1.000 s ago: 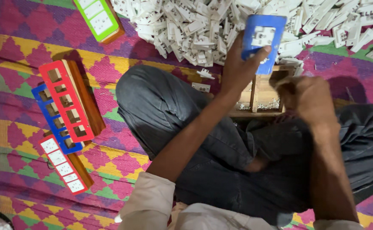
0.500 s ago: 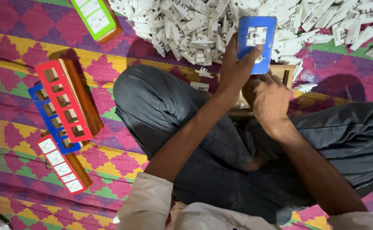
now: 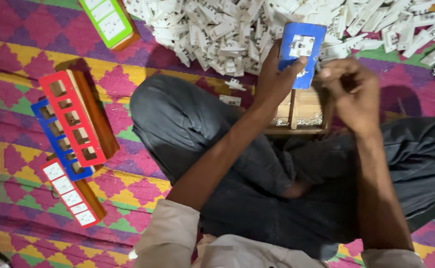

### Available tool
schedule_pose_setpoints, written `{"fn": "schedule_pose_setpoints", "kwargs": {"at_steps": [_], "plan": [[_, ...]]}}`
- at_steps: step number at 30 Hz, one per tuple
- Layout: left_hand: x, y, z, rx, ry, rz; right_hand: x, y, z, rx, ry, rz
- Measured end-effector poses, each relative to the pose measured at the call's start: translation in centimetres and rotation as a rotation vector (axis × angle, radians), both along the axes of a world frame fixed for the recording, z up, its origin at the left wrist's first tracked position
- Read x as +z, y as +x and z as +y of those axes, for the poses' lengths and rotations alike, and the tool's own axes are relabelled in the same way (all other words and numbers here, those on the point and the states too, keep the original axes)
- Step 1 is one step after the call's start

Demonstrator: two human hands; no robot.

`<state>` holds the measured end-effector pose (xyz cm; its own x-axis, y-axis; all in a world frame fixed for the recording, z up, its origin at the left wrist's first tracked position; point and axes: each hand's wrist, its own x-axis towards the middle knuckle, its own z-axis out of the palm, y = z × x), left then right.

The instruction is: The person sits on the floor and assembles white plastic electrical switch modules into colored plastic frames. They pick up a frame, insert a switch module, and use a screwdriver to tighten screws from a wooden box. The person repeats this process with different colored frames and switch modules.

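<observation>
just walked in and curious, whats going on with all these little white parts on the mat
A person sits cross-legged on a patterned woven mat. The left hand holds up a blue rectangular plastic plate with a white socket insert, while the right hand works pinched beside it, above a small wooden tray. A heap of white plastic switch parts lies ahead. Red, blue and green wooden-backed frames lie off to the left.
</observation>
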<state>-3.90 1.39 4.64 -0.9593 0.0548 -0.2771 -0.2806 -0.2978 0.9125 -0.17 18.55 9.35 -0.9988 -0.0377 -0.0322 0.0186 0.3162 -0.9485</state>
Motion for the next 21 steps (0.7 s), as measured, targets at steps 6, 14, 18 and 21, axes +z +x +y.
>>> {"fn": "schedule_pose_setpoints", "kwargs": {"at_steps": [6,14,18,21], "plan": [[0.4,0.6,0.0,-0.03,-0.152,0.146,-0.6,0.0,-0.6,0.014,-0.084,-0.116],[0.1,0.9,0.6,0.004,-0.477,0.28,0.8,0.2,-1.2,0.026,0.032,-0.122],[-0.1,0.5,0.4,-0.015,-0.417,0.257,0.5,0.7,-1.5,-0.039,0.157,-0.016],[-0.3,0.1,0.3,-0.042,-0.2,0.135,0.1,0.7,-1.5,-0.026,0.323,0.191]]}}
